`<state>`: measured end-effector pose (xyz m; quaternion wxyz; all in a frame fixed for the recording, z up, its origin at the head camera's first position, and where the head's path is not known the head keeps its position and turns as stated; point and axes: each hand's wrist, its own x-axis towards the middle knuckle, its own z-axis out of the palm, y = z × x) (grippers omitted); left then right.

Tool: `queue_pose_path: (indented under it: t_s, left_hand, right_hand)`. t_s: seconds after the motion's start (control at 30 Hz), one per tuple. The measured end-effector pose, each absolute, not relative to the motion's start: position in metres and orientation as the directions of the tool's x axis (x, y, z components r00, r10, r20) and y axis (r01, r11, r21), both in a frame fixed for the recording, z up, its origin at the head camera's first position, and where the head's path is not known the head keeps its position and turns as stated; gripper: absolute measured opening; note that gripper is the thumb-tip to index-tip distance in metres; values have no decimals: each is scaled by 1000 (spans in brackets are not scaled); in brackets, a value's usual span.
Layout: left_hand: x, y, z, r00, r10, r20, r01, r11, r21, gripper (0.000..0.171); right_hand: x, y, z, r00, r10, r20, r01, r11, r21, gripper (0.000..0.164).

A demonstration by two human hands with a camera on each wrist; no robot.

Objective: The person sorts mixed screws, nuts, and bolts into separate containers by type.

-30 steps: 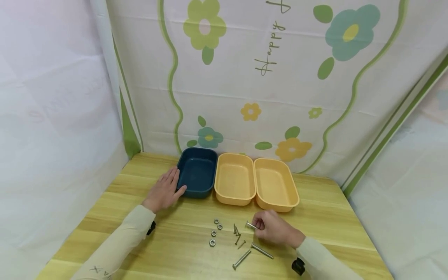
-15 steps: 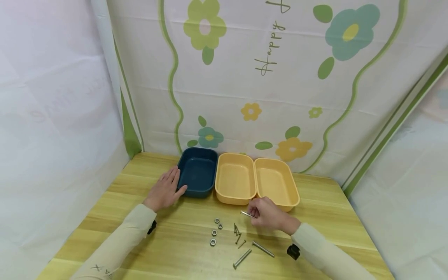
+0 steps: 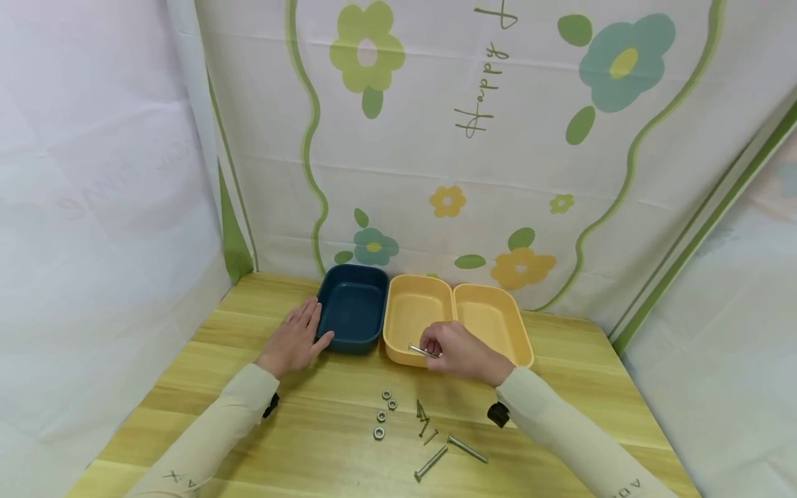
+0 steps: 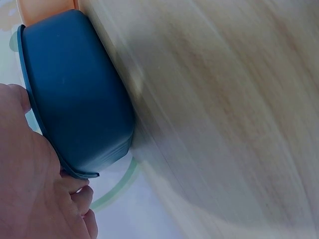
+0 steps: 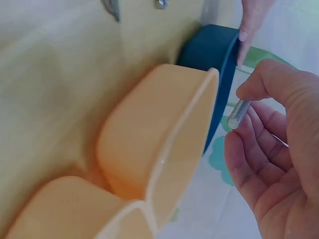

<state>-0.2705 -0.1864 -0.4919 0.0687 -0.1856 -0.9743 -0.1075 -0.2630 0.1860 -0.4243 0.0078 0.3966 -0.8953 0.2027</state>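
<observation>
Between thumb and fingers, my right hand [image 3: 463, 354] pinches a silver bolt [image 3: 422, 351] over the front rim of the middle yellow tray [image 3: 398, 354]. The bolt's head points left in the head view, and its threaded end shows in the right wrist view. My left hand [image 3: 291, 340] rests along the left side of a dark blue tray [image 4: 75, 89], fingers extended at the rim and thumb by its front corner. Two more bolts, one bolt [image 3: 431, 463] and another bolt [image 3: 467, 448], lie on the table.
A second yellow tray [image 3: 492, 321] adjoins the middle one, partly behind my right hand. Several hex nuts [image 3: 379, 434] lie in a loose line in front of the trays, with several small screws [image 3: 431, 436] beside them. A flower-print cloth [image 3: 398, 166] hangs behind the table.
My right hand has moved up and left with the bolt, from above the table by the screws to over the middle yellow tray. The left hand stays at the blue tray.
</observation>
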Motion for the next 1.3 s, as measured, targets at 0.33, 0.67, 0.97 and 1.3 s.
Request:
queue_pose_path:
  t_s: [0.33, 0.67, 0.97, 1.3]
  left_hand:
    - [-271, -187, -495, -927, 340, 159, 367, 910, 191, 78]
    - [-271, -187, -496, -927, 341, 155, 366, 913, 181, 78]
    - [-271, -186, -495, -926, 342, 161, 367, 914, 175, 78]
    - [-273, -185, -494, -930, 332, 158, 357, 919, 169, 78]
  right_hand:
    - [-290, 154, -417, -653, -729, 206, -752, 590, -295, 10]
    - [-315, 119, -422, -670, -712, 210, -738, 606, -296, 9]
    - [-331, 92, -428, -695, -688, 212, -711, 610, -351, 13]
    - [-346, 65, -447, -708, -672, 218, -702, 633, -328, 11]
